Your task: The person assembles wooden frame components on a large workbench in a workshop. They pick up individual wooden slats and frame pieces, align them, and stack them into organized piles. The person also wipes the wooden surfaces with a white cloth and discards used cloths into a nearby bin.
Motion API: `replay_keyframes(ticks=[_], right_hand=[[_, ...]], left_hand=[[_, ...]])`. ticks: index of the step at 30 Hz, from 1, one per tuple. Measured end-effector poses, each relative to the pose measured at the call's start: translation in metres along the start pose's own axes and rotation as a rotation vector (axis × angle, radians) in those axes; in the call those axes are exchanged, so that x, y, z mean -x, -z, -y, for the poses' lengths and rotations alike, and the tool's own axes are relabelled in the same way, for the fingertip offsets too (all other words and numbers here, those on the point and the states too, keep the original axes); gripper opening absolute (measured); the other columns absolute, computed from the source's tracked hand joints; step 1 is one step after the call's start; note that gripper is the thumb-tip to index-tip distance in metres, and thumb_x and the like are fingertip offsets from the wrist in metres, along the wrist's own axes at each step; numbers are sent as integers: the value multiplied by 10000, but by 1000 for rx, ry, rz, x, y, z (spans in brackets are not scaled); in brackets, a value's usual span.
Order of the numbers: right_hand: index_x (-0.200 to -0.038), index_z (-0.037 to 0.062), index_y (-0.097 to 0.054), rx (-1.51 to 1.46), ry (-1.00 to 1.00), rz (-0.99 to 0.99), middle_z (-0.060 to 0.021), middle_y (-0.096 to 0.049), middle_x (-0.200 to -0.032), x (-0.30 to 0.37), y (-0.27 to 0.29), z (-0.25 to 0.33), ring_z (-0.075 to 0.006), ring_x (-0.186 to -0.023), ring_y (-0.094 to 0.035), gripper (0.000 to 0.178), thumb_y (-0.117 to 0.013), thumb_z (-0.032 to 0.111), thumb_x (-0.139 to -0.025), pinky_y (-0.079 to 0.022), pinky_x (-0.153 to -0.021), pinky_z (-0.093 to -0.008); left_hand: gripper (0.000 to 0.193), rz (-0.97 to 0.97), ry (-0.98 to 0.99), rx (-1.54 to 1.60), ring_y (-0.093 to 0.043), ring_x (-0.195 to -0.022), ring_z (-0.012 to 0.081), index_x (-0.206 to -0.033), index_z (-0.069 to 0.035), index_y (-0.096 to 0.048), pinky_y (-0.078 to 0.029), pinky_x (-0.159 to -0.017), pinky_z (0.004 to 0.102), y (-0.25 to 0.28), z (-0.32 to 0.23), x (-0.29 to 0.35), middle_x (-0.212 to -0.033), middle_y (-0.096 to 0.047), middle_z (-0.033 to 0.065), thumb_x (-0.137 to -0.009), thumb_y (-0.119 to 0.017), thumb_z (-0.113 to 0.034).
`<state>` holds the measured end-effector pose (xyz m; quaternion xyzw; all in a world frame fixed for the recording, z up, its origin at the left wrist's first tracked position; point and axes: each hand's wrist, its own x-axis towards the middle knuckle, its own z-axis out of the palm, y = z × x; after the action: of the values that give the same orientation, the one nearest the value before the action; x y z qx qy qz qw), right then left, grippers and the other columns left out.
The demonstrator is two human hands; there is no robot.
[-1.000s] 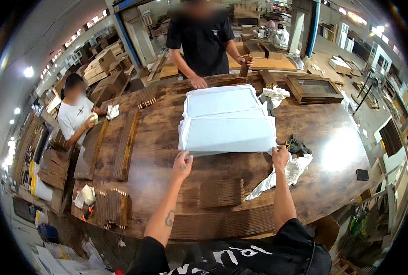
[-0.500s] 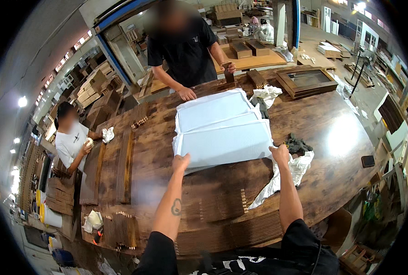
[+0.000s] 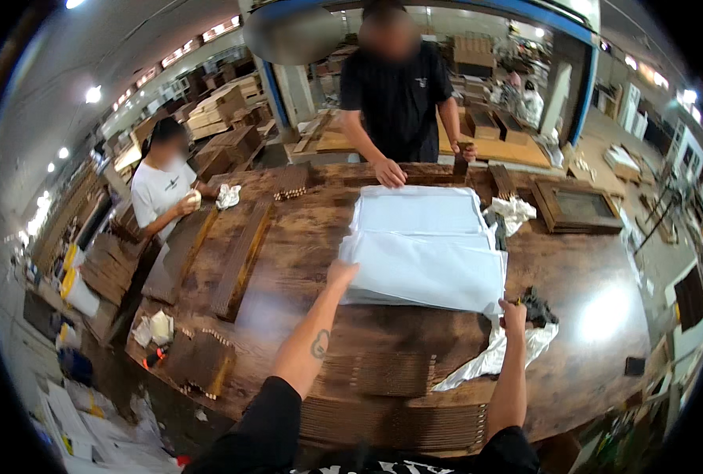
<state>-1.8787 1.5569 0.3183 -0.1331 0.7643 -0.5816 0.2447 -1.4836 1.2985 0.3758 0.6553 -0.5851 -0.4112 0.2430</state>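
Observation:
Pale blue, flat panels with white edges lie piled on the brown wooden table (image 3: pixel 288 268). The nearer panel (image 3: pixel 430 268) overlaps the farther panel (image 3: pixel 418 212). At its left edge, my left hand (image 3: pixel 342 275) grips the nearer panel, fingers partly hidden. My right hand (image 3: pixel 512 314) closes on its front right corner, where the front edge looks slightly raised. Beside the right hand lie a dark crumpled cloth (image 3: pixel 538 304) and a crumpled white sheet (image 3: pixel 497 354). Across the table, a co-worker's hand (image 3: pixel 389 172) rests at the pile's far edge; their other hand holds a dark upright piece (image 3: pixel 462 163).
Dark wooden strips (image 3: pixel 245 257) lie at left, with more strips (image 3: pixel 395 423) along the near edge. Framed panels (image 3: pixel 576 204) sit at the far right, a phone-like black object (image 3: pixel 634 366) at the near right. Another person (image 3: pixel 162 189) stands at left holding something pale.
My view has shifted, so the table sits lower and further right. The nearer panel's front edge now looks bowed and lies less evenly. Both my hands stay on it.

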Motion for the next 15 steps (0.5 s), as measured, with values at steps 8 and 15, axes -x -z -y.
replay_keyframes(ticks=[8, 15], right_hand=[[-733, 38, -567, -116, -169, 79, -8, -458, -586, -8, 10, -2, -127, -403, -431, 267, -725, 225, -842, -352, -364, -283], [-1087, -32, -528, -464, -153, -22, -132, -525, -906, 33, 17, -45, -221, -638, -575, 499, -694, 396, -894, -492, -525, -331]], left_hand=[[430, 454, 31, 779, -643, -999, 310, -1283, 59, -461, -601, -818, 446, 21, -38, 20, -1209, -580, 163, -939, -620, -144], [403, 421, -95, 918, -623, -1047, 294, -1287, 26, -487, -597, -800, 423, 41, -56, 120, -1196, -576, 174, -930, -619, -104]])
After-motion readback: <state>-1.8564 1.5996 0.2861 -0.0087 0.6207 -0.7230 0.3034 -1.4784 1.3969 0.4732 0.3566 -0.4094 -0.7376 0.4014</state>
